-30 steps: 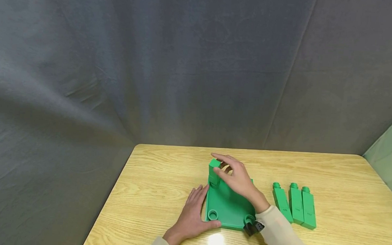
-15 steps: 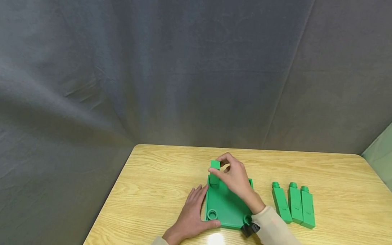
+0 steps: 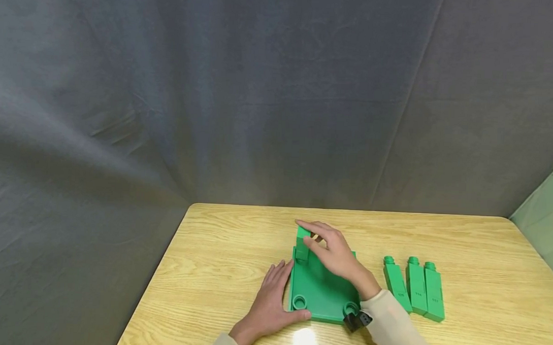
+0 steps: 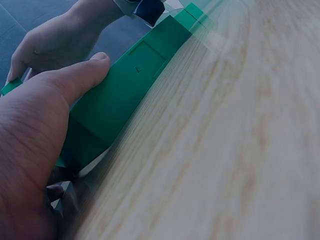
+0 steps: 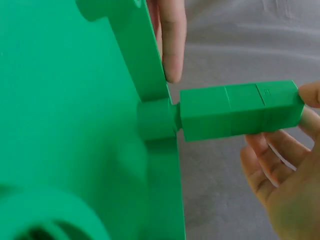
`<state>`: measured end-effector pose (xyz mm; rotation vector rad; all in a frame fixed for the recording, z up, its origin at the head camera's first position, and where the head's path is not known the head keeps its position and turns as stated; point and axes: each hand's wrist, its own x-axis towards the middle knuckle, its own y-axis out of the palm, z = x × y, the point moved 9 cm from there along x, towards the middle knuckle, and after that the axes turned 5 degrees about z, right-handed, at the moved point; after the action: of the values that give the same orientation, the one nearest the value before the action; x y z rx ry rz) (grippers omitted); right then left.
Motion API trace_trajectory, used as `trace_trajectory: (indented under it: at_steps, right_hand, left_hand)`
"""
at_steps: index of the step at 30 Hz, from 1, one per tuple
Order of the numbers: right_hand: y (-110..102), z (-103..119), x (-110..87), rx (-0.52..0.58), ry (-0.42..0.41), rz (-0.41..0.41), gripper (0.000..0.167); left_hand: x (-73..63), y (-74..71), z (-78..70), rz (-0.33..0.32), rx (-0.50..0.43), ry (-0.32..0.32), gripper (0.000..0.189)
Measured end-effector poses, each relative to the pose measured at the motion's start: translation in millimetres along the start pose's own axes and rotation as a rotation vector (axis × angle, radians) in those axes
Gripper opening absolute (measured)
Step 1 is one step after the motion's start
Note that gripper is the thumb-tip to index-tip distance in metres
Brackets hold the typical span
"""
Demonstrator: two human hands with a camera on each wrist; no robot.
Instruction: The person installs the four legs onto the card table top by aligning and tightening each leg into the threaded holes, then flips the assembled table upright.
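A small green tabletop (image 3: 324,296) lies underside up on the table, with ring sockets at its corners. At its far left corner a square green table leg (image 3: 303,247) stands upright. The right wrist view shows the leg (image 5: 220,112) with its narrow neck entering the socket (image 5: 156,120). My right hand (image 3: 335,253) holds the leg's upper end, thumb on one side and fingers on the other, index finger stretched past the top. My left hand (image 3: 272,304) rests against the near left corner, straight fingers along the left side and thumb (image 4: 82,75) on the front edge.
Three more green legs (image 3: 417,289) with threaded ends lie side by side on the wooden table (image 3: 209,271), right of the tabletop. A dark grey curtain (image 3: 279,101) hangs behind the table. A small black camera (image 3: 357,321) sits on my right wrist.
My right fingers closed in at the leg's top, then spread wider again as the wrist shifted slightly right. The leg has turned a little and stands straighter. My left hand stays put.
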<state>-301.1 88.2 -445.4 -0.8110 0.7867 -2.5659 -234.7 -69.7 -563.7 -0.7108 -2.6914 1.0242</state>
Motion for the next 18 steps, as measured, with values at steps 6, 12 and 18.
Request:
trace_trajectory:
  at_steps: [6,12,18]
  right_hand:
    - [2.2,-2.0,0.8,0.034,0.014,0.028,0.043]
    - [3.7,-7.8,0.8,0.025,0.114,-0.031,0.040]
    - [-0.6,-8.8,1.0,-0.011,0.185,-0.147,0.037]
  left_hand:
    - [-0.6,-0.2,1.4,-0.006,-0.003,-0.002,0.119]
    - [-0.4,0.2,2.2,-0.001,-0.016,0.001,0.118]
    - [0.5,-0.4,0.3,0.004,-0.010,0.004,0.116]
